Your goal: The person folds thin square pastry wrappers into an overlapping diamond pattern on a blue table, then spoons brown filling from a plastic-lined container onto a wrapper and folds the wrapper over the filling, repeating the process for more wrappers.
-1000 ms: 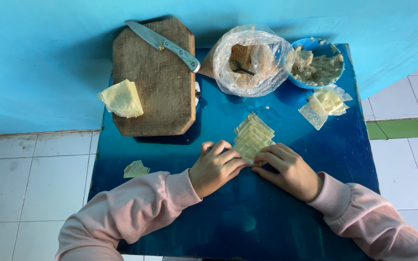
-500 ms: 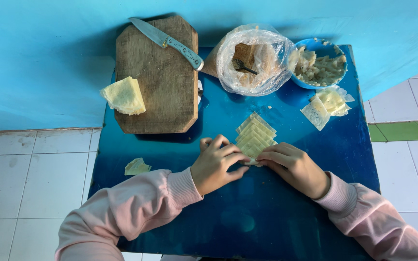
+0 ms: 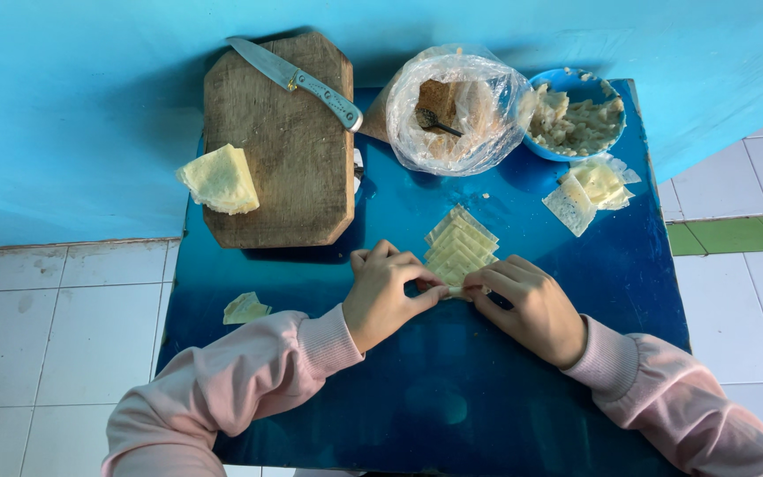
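Observation:
A fanned row of thin pale yellow wrapper squares lies in the middle of the small blue table. My left hand and my right hand meet at the near end of the row, fingertips pinched on the nearest square. Both wrists are in pink sleeves. What lies under the fingertips is hidden.
A wooden cutting board with a knife and a folded stack of wrappers sits at the back left. A clear plastic bag with a spoon, a blue bowl of filling, more wrapper pieces and a scrap lie around.
Both hands have stayed at the near end of the wrapper row, with the fingers drawing a little closer together on the nearest square.

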